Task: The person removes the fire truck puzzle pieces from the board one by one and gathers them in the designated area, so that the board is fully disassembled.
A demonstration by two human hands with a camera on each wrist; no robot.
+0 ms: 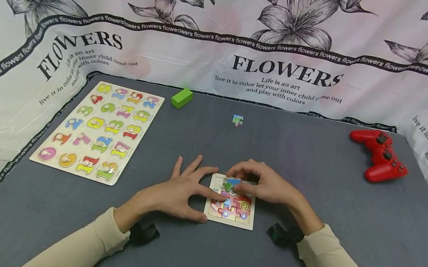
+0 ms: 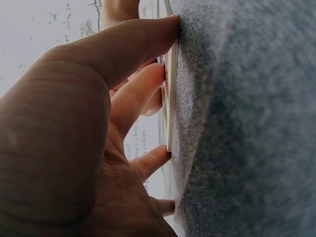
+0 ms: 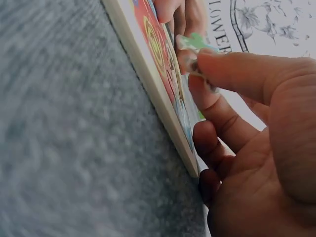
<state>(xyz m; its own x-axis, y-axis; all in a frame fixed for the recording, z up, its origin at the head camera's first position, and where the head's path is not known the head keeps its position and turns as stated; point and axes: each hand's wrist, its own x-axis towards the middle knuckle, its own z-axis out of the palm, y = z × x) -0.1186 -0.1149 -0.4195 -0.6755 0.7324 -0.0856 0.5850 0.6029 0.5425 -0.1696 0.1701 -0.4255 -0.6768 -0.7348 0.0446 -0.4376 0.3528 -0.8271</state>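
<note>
Right hand (image 1: 267,183) pinches a piece (image 3: 195,42), seemingly just above the board (image 1: 230,223); spread left hand (image 1: 178,193) touches the board's edge, with counter (image 1: 200,263) around.

Cloth (image 1: 183,64) reads "FLOWERS"; board (image 1: 102,133) bears 0 to 20.

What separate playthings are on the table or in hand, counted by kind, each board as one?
Number board: 1
Jigsaw board: 1
Loose jigsaw pieces: 2, one in the right hand
Green block: 1
Red game controller: 1
Total: 6
</note>
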